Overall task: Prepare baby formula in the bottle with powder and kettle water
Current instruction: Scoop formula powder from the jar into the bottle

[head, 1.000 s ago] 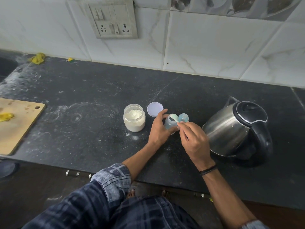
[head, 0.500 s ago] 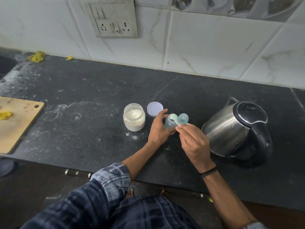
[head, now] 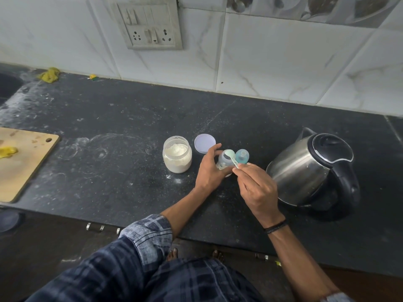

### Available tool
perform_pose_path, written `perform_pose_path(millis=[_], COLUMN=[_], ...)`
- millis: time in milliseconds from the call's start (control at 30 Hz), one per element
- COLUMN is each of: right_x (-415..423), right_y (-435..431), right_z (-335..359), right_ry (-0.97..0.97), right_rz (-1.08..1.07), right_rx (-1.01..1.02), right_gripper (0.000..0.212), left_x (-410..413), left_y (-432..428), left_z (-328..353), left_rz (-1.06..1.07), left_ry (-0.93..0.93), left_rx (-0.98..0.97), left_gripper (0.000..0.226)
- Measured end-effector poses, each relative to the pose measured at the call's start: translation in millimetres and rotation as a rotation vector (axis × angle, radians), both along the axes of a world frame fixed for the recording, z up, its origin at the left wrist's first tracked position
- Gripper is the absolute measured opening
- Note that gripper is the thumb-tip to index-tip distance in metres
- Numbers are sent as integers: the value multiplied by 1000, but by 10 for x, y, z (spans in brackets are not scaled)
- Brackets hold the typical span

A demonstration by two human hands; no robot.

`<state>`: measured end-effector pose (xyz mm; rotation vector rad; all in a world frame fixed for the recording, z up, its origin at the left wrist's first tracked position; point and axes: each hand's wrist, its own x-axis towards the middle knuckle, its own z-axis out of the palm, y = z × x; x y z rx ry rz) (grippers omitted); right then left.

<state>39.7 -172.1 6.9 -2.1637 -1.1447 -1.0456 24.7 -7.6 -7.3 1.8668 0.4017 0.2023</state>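
Observation:
A small clear baby bottle (head: 224, 160) stands open on the dark counter (head: 109, 171). My left hand (head: 209, 168) grips its side. My right hand (head: 256, 188) pinches the handle of a pale green scoop (head: 231, 156), whose bowl sits over the bottle's mouth. The blue teat cap (head: 242, 156) stands just right of the bottle. An open jar of white powder (head: 177, 157) is to the left, with its round lid (head: 205, 143) lying behind. The steel kettle (head: 309, 171) with a black lid and handle stands at the right.
A wooden cutting board (head: 21, 164) with a yellow scrap lies at the left edge. A sink edge (head: 8, 86) and a yellow cloth (head: 49, 74) are at the far left. A wall socket panel (head: 150, 27) is on the tiled wall. Spilled powder dusts the counter.
The scoop stays over the bottle's mouth; my right hand has shifted only slightly. My left hand keeps its hold on the bottle.

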Motion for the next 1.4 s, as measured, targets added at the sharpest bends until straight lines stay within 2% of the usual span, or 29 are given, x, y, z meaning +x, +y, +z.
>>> perform_pose_path(millis=[1400], right_x=[-8], right_y=[11], right_z=[-18], right_ry=[19], right_rz=[-2], right_rx=[40], right_gripper=[6], left_x=[6], left_y=[15], left_z=[-34], left_rz=[2], left_ry=[10], left_rx=[-11], left_gripper=[88])
